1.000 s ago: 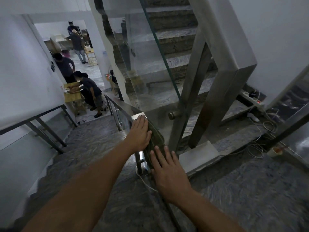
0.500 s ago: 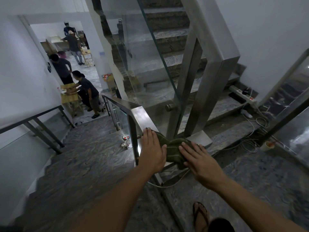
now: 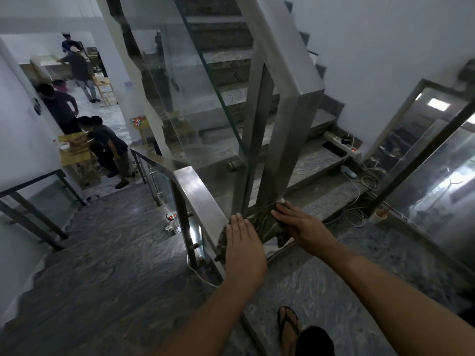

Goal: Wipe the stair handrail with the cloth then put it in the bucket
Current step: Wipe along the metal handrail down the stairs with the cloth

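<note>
No legible text or labels.

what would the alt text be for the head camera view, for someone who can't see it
Both of a person's bare hands, left hand and right hand, press flat on a dark green cloth draped over a steel stair handrail on a marble landing. Glass panels and stairs rise behind; several people work on the floor below.
</note>
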A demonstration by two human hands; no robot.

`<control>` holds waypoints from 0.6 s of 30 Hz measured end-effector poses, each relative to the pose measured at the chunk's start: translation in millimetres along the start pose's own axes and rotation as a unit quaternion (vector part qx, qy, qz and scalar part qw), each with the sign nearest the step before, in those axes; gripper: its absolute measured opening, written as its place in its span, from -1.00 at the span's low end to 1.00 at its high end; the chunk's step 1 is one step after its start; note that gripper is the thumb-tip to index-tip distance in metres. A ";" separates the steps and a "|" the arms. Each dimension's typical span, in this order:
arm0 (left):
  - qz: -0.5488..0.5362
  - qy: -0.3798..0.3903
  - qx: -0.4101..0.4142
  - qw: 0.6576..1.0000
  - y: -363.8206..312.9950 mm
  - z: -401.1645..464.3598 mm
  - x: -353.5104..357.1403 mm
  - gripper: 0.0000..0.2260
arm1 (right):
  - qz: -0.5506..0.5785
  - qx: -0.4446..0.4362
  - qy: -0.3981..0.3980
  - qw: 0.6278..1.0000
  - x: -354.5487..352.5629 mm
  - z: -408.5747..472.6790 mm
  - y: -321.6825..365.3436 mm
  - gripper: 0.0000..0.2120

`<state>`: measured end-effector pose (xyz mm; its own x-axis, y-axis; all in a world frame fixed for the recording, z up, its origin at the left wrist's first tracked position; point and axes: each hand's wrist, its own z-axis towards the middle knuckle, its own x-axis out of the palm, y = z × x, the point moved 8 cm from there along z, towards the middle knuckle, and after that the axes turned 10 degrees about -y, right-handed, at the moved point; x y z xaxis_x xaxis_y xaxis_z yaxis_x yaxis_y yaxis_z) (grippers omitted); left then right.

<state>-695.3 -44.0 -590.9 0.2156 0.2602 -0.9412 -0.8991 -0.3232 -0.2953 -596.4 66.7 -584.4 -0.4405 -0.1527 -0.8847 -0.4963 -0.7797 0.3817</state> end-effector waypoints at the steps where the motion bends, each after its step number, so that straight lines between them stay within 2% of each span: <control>1: -0.003 -0.004 0.008 1.000 -8.4 3.0 1.6 -0.41 | 0.000 0.010 -0.003 1.000 -1.8 -0.1 -7.0 -0.52; 5: 0.021 -0.006 0.069 0.997 -34.0 13.8 7.9 -0.43 | 0.002 0.057 -0.024 0.998 -16.1 -0.7 -23.7 -0.53; 10: 0.006 0.013 0.164 0.986 -60.6 30.7 15.3 -0.44 | -0.013 0.090 -0.077 0.993 -49.7 -15.3 -33.7 -0.71; 18: 0.063 0.124 0.283 0.949 -102.6 67.0 45.7 -0.43 | -0.024 0.173 -0.094 0.980 -71.2 -78.3 -79.6 -0.70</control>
<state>-618.8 62.0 -592.6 0.1125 0.0066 -0.9936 -0.9693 0.2207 -0.1083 -467.0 92.1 -572.8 -0.5234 0.0189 -0.8519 -0.7298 -0.5260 0.4367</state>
